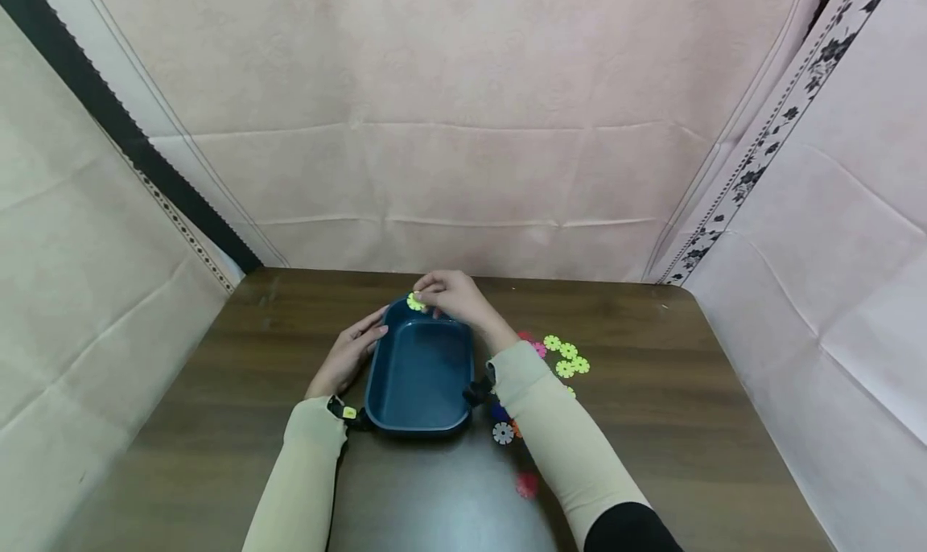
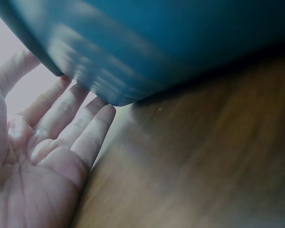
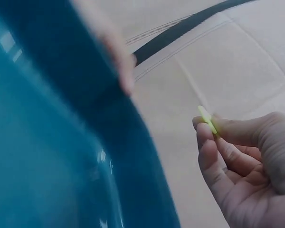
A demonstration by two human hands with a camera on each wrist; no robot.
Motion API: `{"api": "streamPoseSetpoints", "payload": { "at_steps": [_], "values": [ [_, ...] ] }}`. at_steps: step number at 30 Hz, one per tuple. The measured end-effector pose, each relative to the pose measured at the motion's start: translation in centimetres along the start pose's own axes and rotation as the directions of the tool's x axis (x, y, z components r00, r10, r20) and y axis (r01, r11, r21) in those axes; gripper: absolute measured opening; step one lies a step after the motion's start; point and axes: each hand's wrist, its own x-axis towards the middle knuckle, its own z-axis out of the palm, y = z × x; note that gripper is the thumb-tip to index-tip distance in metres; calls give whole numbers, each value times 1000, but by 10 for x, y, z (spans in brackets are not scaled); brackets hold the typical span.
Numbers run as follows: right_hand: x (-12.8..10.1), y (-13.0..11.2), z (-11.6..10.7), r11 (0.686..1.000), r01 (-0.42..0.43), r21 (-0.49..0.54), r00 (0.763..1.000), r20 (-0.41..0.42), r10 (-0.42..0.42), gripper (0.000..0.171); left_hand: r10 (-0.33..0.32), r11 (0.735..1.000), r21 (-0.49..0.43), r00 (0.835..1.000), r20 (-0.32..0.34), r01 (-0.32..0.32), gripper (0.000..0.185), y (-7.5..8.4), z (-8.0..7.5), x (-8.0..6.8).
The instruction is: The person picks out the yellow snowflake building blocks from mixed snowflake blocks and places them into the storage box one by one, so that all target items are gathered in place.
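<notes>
A deep blue rectangular tray (image 1: 420, 375) stands on the wooden table. At its left side is my left hand (image 1: 351, 351), its fairly straight fingers (image 2: 92, 128) against the outer wall and its thumb by the rim. My right hand (image 1: 455, 298) is over the tray's far edge. Between thumb and fingertips it pinches a yellow-green flower-shaped disc (image 1: 415, 302), seen edge-on as a thin yellow disc (image 3: 207, 119) in the right wrist view. The visible tray floor holds no discs.
Several yellow-green flower discs (image 1: 565, 368) lie right of the tray, with a pink disc (image 1: 539, 348) beside them. Partly behind the right forearm are a white disc (image 1: 503, 433), a blue disc (image 1: 498, 412) and an orange disc (image 1: 517, 429). A red disc (image 1: 526, 485) lies nearer.
</notes>
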Motion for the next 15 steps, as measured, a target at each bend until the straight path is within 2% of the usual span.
{"api": "streamPoseSetpoints", "payload": {
  "at_steps": [3, 5, 9, 15],
  "values": [
    [8, 2, 10, 992, -38, 123, 999, -5, 39, 22, 8, 1000, -7, 1000, 4, -8, 56, 0, 1, 1],
    [11, 9, 17, 984, -70, 163, 998, 4, 70, 24, 9, 1000, -15, 1000, 5, -8, 56, -1, 1, 1],
    [14, 28, 31, 981, -123, 148, 992, 41, 118, 20, 18, 1000, -12, 1000, 3, -18, 56, -4, 1, 3],
    [14, 46, 42, 981, -182, 67, 979, 103, 174, 19, 37, 999, -3, 999, -1, -37, 57, -4, -1, 3]
  ]
}}
